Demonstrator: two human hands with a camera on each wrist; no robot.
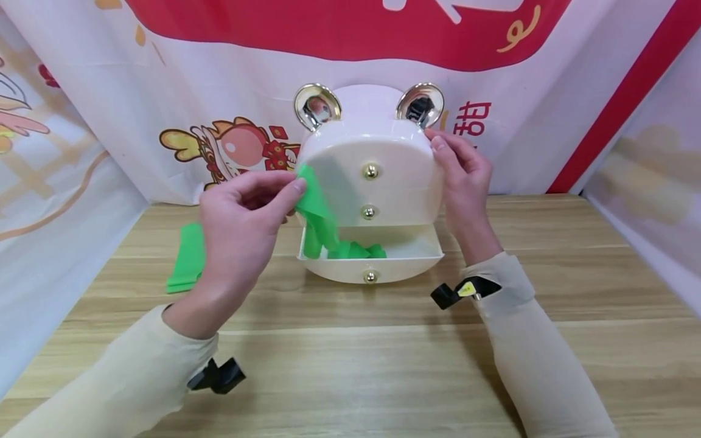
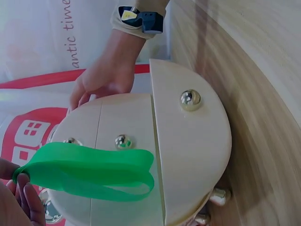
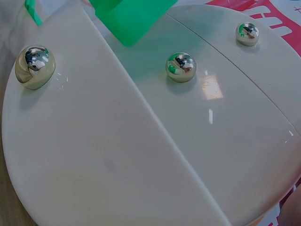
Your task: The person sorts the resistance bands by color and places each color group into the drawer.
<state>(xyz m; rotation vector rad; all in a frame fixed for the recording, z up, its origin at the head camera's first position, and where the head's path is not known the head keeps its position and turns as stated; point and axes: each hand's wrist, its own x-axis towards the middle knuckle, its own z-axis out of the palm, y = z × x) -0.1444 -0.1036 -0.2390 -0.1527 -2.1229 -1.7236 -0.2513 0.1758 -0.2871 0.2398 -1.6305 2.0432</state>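
A white drawer box (image 1: pixel 334 158) with gold knobs and two ear-like gold rings stands upright on the table. Its bottom drawer (image 1: pixel 334 266) is pulled out, and some green strips (image 1: pixel 356 250) lie in it. My left hand (image 1: pixel 241 219) pinches one end of a soft green band (image 1: pixel 316 210). The band hangs in a loop in front of the box, its lower end at the drawer's left part. My right hand (image 1: pixel 465 182) grips the box's upper right side, thumb towards the front; its other fingertips are partly hidden behind the box.
A folded green band (image 1: pixel 188 258) lies on the wooden table (image 1: pixel 350 359), left of the box and partly behind my left hand. Printed white and red cloth (image 1: pixel 230 79) hangs close behind the box, with more cloth at both sides.
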